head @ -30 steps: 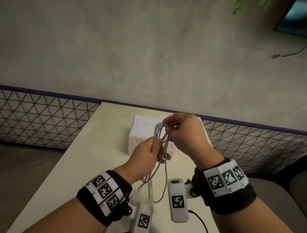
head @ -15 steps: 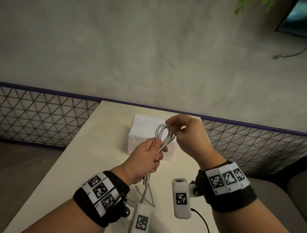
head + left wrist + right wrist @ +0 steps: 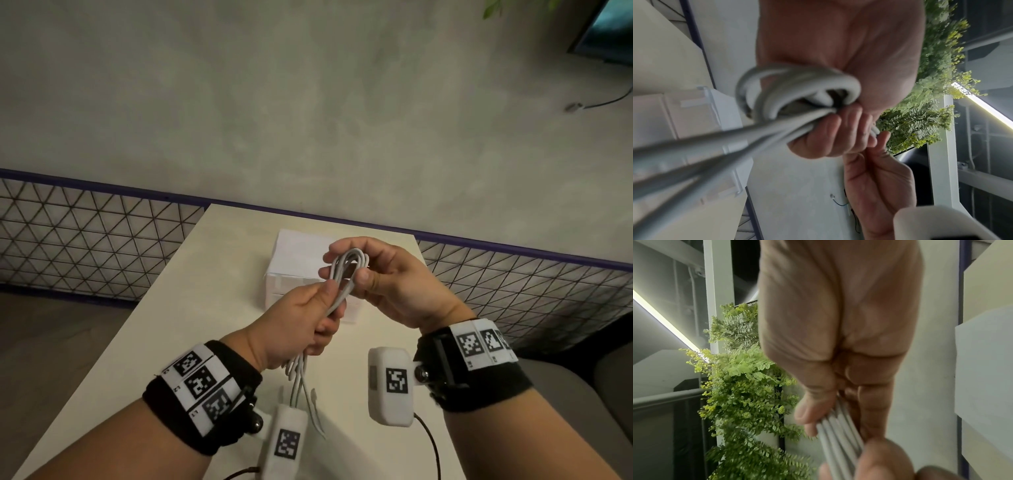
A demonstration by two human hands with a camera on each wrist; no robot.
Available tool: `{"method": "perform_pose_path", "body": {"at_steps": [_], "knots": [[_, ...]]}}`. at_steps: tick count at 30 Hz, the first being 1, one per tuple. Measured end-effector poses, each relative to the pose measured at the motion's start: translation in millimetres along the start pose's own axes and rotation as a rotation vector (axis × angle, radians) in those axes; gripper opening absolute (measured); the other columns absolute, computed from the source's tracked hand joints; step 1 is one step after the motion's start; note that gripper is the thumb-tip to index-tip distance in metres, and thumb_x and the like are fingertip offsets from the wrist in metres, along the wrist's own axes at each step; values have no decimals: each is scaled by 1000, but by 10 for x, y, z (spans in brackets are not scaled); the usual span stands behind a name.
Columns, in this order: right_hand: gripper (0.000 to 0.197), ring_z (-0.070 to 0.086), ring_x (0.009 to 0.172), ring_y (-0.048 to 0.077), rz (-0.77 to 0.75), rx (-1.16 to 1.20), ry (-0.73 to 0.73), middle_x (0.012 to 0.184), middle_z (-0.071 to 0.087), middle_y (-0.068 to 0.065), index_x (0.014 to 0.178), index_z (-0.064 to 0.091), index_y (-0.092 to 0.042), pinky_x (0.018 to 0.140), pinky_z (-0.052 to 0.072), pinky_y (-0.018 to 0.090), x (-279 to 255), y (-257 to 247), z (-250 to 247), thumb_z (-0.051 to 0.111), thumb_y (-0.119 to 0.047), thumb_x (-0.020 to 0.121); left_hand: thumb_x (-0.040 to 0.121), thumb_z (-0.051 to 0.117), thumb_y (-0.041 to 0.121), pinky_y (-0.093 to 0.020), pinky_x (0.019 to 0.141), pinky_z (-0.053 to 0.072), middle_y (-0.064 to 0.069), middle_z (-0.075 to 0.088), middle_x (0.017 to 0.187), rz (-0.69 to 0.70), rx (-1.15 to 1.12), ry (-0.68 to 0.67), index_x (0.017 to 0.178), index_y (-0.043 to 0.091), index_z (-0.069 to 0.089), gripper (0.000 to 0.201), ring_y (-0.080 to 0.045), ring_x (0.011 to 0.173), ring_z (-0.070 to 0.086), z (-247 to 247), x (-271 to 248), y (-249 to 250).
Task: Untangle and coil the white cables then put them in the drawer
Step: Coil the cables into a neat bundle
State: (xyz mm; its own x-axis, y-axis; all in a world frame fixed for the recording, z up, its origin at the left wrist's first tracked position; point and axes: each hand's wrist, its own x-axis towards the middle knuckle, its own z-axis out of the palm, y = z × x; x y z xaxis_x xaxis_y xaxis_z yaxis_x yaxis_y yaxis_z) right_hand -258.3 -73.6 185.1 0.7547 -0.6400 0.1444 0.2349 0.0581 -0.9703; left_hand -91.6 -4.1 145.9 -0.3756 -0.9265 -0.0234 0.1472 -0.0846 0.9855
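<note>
A bundle of white cables point(image 3: 344, 274) is held in the air above the middle of the pale surface point(image 3: 191, 308), between both hands and clear of it. The lower part of the bundle is gripped by the left hand point(image 3: 294, 325), whose fingers point(image 3: 830, 134) are curled round several strands gathered side by side; below this fist the loose ends are seen hanging toward the near edge of the surface. The looped top of the bundle is pinched by the right hand point(image 3: 387, 281), with the thumb pressed against the strands on one side and the other fingers point(image 3: 873, 402) curled behind them on the other. In the left wrist view the strands are shown bent into a rounded loop beside the palm. In the right wrist view the strands are seen running parallel between the thumb and the fingers. A white drawer box point(image 3: 298, 253) stands on the surface toward its far edge, just behind the hands; its front is partly hidden by them, and whether a drawer is pulled out cannot be told. A grey wall point(image 3: 308, 102) rises behind the far edge, and green foliage point(image 3: 748, 386) is visible in both wrist views.
</note>
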Motion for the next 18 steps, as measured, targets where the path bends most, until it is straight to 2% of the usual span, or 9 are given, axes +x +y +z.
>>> {"method": "perform_pose_path", "body": {"at_steps": [3, 6, 8, 10, 12, 14, 16, 18], "knots": [[28, 65, 104, 31, -40, 46, 8, 110, 63, 15, 112, 58, -3, 75, 56, 38, 35, -17, -4, 57, -2, 85, 92, 32, 49, -23, 48, 33, 3, 37, 60, 30, -2, -74, 92, 10, 59, 47, -9, 47, 33, -32, -4, 27], [28, 67, 101, 29, -38, 49, 44, 105, 67, 12, 109, 62, -6, 84, 56, 38, 62, -40, 4, 49, 4, 86, 98, 37, 37, -24, 55, 39, 4, 39, 63, -3, 105, -141, 92, 10, 53, 32, -9, 52, 40, -81, 16, 115], [34, 65, 105, 28, -59, 104, 89, 109, 68, 10, 117, 60, -6, 88, 55, 36, 97, -21, 24, 50, 0, 85, 100, 35, 30, -25, 62, 42, 5, 42, 64, -4, 127, -134, 86, 11, 48, 27, -9, 56, 44, -117, 46, 188], [50, 61, 109, 26, -88, 187, 149, 120, 62, 11, 131, 50, -6, 91, 52, 34, 154, 36, 91, 62, -16, 83, 96, 39, 30, -28, 66, 40, 5, 44, 62, 54, -88, -97, 84, 11, 46, 24, -10, 57, 45, -159, 93, 251], [77, 62, 101, 22, -48, 218, 188, 122, 59, 10, 139, 41, -9, 89, 52, 33, 169, 138, 185, 73, -38, 76, 90, 44, 33, -26, 66, 40, 4, 44, 63, 141, -442, -67, 82, 13, 46, 21, -10, 58, 46, -219, 143, 303], [79, 64, 95, 19, 22, 129, 165, 115, 63, 7, 138, 41, -13, 87, 53, 35, 120, 276, 269, 69, -50, 74, 92, 40, 34, -25, 69, 44, 4, 45, 67, 222, -675, -63, 82, 16, 47, 22, -10, 64, 50, -311, 192, 323], [67, 64, 94, 24, 85, -128, 104, 106, 65, 10, 139, 38, -19, 90, 52, 43, 42, 392, 333, 62, -43, 83, 95, 36, 36, -28, 75, 45, 4, 48, 72, 268, -759, -33, 83, 18, 49, 25, -11, 73, 54, -387, 211, 330], [56, 66, 78, 27, 139, -346, 93, 90, 66, 11, 140, 35, -22, 84, 55, 44, 0, 422, 343, 59, -23, 89, 96, 34, 37, -31, 81, 42, 4, 52, 78, 271, -760, 41, 81, 20, 49, 27, -11, 83, 60, -430, 220, 327]]}}
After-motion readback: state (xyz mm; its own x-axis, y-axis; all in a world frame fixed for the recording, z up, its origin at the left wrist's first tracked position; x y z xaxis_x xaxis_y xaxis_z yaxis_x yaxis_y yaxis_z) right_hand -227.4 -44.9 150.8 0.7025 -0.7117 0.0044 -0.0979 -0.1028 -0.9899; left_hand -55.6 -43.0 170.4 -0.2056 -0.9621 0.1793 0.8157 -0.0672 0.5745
